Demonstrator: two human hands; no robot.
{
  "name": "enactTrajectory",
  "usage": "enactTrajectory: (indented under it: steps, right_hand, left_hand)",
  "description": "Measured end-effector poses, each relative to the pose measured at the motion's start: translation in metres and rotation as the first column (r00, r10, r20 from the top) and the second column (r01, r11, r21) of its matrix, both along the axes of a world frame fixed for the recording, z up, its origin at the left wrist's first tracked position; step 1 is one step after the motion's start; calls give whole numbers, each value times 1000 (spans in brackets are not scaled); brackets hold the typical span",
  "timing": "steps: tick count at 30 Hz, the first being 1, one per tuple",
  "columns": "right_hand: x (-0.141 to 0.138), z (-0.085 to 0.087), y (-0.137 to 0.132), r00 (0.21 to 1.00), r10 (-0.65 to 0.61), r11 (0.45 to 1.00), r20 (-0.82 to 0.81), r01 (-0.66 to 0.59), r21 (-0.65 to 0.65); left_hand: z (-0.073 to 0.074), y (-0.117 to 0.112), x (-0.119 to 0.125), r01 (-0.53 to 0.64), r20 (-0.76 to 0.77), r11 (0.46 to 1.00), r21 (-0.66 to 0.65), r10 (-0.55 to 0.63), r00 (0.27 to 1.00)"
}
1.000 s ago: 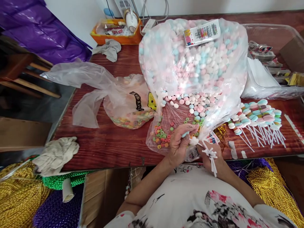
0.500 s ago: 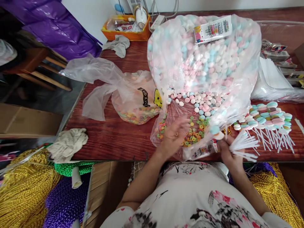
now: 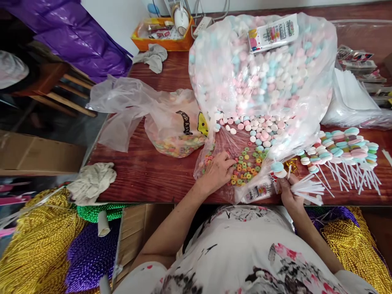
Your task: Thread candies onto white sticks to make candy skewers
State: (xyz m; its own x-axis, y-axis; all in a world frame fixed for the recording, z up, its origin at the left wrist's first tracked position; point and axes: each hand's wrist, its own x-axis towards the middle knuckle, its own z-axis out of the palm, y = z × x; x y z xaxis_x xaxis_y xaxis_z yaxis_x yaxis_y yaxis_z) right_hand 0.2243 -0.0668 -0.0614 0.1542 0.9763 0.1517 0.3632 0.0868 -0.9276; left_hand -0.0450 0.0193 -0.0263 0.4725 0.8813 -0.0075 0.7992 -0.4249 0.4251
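My left hand [image 3: 217,173] is at the left side of the loose ring-shaped candies [image 3: 245,171], its fingers curled and pressed together, with the fingertips touching the rings. Whether a ring is between them is hidden. My right hand [image 3: 292,194] is closed around a fan of white sticks [image 3: 309,190]. From its fingers also rises a stick carrying a blue and a white candy [image 3: 278,169]. Past the rings lie round pastel candies [image 3: 266,132], spilling from a large clear bag [image 3: 211,73]. To the right of my right hand is a pile of finished candy skewers [image 3: 343,151].
A smaller candy bag [image 3: 165,110] lies at left, near a crumpled cloth [image 3: 92,181] on the table edge. An orange box [image 3: 165,43] stands at the back. White sleeves [image 3: 352,94] and packets fill the right side. Beaded strands [image 3: 39,232] hang below the table.
My left hand has come down and left onto the ring candies, its fingers closing from a blurred spread. My right hand keeps the sticks and candies, almost in place. The view shifts slightly.
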Motion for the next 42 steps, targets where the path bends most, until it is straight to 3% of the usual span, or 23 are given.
enactTrajectory:
  steps: [3, 6, 9, 11, 13, 16, 19, 22, 24, 27, 29, 32, 34, 36, 39, 42]
  right_hand:
    - [1, 0, -6, 990, 1, 999, 138, -7, 38]
    - [2, 5, -12, 994, -69, 996, 82, 64, 69]
    - [9, 6, -11, 994, -107, 992, 19, 105, 69]
    - [15, 6, -10, 994, -88, 996, 60, 86, 32]
    - [18, 9, -10, 993, -42, 999, 108, 45, -29]
    - [15, 22, -12, 991, -69, 997, 115, 71, -13]
    - [5, 38, -9, 990, -47, 997, 137, 38, 64]
    - [-8, 48, 2, 952, 205, 972, 226, -225, 63]
    - [-14, 51, 9, 910, 342, 926, 236, -368, 79]
    - [-20, 57, 15, 876, 420, 888, 239, -451, 92]
    - [-22, 60, 15, 873, 408, 893, 267, -442, 80]
    - [-23, 62, 13, 871, 371, 914, 323, -403, 37]
    - [-25, 60, 12, 883, 358, 925, 304, -379, 10]
    - [-27, 54, 12, 912, 350, 934, 213, -356, -8]
    - [-32, 42, 13, 960, 281, 959, 13, -280, -47]
    - [-34, 33, 13, 962, 218, 965, -165, -238, -112]
  left_hand:
    - [3, -6, 7, 3, -75, 999, 51, 1, 997]
    - [3, -7, 14, -15, -63, 998, 64, 19, 998]
    - [-2, -6, 14, -70, 91, 995, 77, 63, 994]
    - [-6, -6, 11, -123, 284, 991, 52, 103, 953]
    - [-6, -6, 8, -175, 527, 984, -39, 169, 833]
    - [1, -6, 5, -182, 791, 948, -262, 319, 523]
    - [15, -5, 6, -69, 858, 896, -439, 441, 263]
    - [26, -6, 10, -25, 866, 876, -483, 481, 138]
    - [29, -8, 12, -55, 883, 890, -454, 457, 112]
    - [28, -11, 12, -117, 911, 919, -377, 391, 131]
    - [27, -11, 12, -172, 929, 944, -283, 314, 196]
    - [26, -12, 12, -238, 919, 968, -82, 165, 358]
    - [25, -12, 13, -251, 899, 968, -24, 130, 418]
    - [24, -13, 15, -247, 913, 966, -77, 169, 372]
    - [23, -15, 17, -188, 938, 954, -234, 273, 216]
    - [28, -16, 15, -57, 922, 923, -381, 384, 55]
